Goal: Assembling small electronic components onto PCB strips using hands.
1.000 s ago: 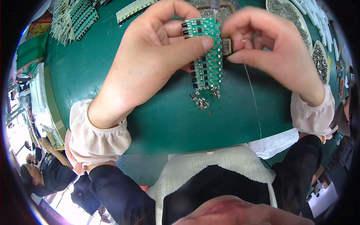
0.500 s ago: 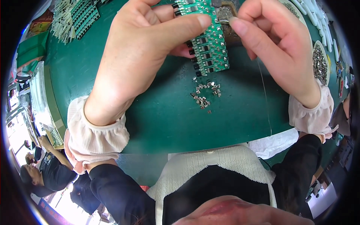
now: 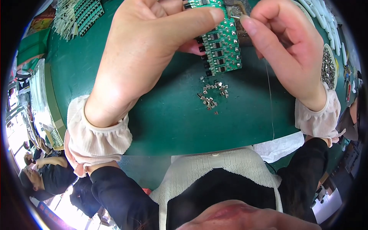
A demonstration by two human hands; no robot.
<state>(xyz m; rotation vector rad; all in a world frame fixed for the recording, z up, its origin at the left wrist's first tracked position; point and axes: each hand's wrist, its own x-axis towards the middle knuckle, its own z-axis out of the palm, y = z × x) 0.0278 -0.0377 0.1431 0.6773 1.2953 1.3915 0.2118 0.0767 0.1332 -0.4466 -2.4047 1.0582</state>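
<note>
My left hand (image 3: 142, 50) grips a green circuit board panel (image 3: 220, 50) with rows of small black chips, its thumb pressed on the panel's face. Shiny solder dots run along the panel's right side. Between thumb and forefinger, my right hand (image 3: 289, 50) pinches a thin silvery wire (image 3: 235, 17), its end at the panel's right edge. A fine strand (image 3: 270, 92) hangs below this hand toward the table's front edge. Small bent metal pieces (image 3: 210, 101) lie scattered on the green table just below the panel.
A brownish, stained block (image 3: 245, 36) is partly hidden behind my right hand. At the right stands a dish of small metal parts (image 3: 328, 67), near white tubes (image 3: 329, 27). More circuit boards with white leads (image 3: 88, 15) lie at the far left. Another person (image 3: 53, 176) sits at lower left.
The panel and my left hand have shifted slightly right. My right fingers have moved a little right, and the silvery wire end now shows more clearly beside the panel.
</note>
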